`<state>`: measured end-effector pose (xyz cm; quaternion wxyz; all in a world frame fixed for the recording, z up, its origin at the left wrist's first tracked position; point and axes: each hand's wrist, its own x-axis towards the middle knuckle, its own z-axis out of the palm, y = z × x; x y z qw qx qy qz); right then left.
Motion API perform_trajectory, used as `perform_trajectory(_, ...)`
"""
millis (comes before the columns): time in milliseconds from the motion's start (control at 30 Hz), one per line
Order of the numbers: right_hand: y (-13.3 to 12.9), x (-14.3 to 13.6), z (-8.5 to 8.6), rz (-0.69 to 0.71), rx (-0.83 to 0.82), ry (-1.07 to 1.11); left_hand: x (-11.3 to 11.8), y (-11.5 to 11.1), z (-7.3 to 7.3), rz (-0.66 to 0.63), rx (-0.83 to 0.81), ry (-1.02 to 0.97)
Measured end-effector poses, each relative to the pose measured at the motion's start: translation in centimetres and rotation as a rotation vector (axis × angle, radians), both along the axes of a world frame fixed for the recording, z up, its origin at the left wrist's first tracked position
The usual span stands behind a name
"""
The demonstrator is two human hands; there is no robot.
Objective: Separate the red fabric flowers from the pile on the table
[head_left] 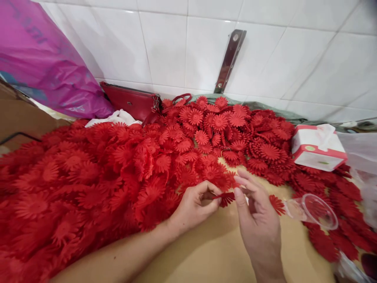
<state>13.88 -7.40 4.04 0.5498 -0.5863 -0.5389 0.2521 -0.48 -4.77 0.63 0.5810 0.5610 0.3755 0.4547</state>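
My left hand pinches a small red flower cut-out between thumb and fingers, its petals tilted edge-on and pointing right. Close by, my right hand has its fingers apart, the thumb tip at the flower's right end; I cannot tell whether they touch. Just right of that hand lies a loose red flower on the tan tabletop. A big heap of bright red flowers spreads from the left up to my left forearm.
Darker stacked flowers fill the back right. A tissue box sits on them, with a clear plastic cup lying on its side in front. Behind are a red purse, a purple bag and a tiled wall with a metal bracket.
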Motion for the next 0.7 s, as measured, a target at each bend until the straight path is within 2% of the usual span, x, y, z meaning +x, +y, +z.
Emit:
perform_trajectory(67, 0.2, 0.3, -0.7, 0.000, -0.087, 0.019, 0.0, 0.3, -0.4, 0.031, -0.079, -0.091)
perform_trajectory(200, 0.2, 0.3, -1.3, 0.110, -0.206, 0.139, 0.0, 0.7, -0.7, 0.111, -0.170, -0.143)
perform_trajectory(367, 0.3, 0.2, -1.7, 0.105, -0.294, 0.184, -0.1, 0.7, -0.2, 0.096, -0.180, -0.150)
perform_trajectory(533, 0.1, 0.1, -2.1, 0.124, -0.317, 0.149, -0.4, 0.7, 0.2, 0.046, -0.161, -0.129)
perform_trajectory(700, 0.0, -0.3, -2.4, 0.080, -0.182, 0.125, -0.5, 0.7, 0.5, 0.063, -0.156, -0.099)
